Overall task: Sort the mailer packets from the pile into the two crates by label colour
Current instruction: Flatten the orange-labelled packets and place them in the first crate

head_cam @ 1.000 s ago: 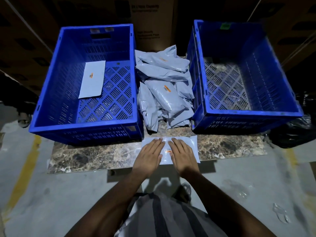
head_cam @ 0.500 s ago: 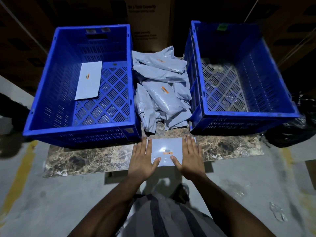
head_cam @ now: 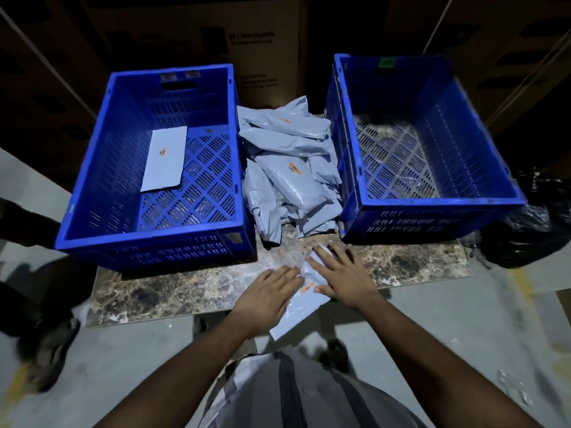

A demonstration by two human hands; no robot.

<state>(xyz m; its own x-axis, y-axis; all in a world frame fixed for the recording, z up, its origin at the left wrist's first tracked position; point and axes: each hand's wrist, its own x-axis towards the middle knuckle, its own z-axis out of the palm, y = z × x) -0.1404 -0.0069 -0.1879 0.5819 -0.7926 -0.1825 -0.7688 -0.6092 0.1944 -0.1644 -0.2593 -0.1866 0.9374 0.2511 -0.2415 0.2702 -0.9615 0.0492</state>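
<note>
We see both hands flat, fingers straight, pressing one grey packet (head_cam: 301,299) on the marble slab (head_cam: 160,291). Left hand (head_cam: 265,296) covers its 9 o'clock side, right hand (head_cam: 344,278) its 2 o'clock side; neither grips it. Packet lies skewed, orange label (head_cam: 307,287) showing between the hands, near corner hanging past the slab edge. Pile (head_cam: 290,171) sits at 12 o'clock between the crates. Left crate (head_cam: 148,233) holds one orange-labelled packet (head_cam: 165,159). In the right crate (head_cam: 432,202) we see only bare floor.
</note>
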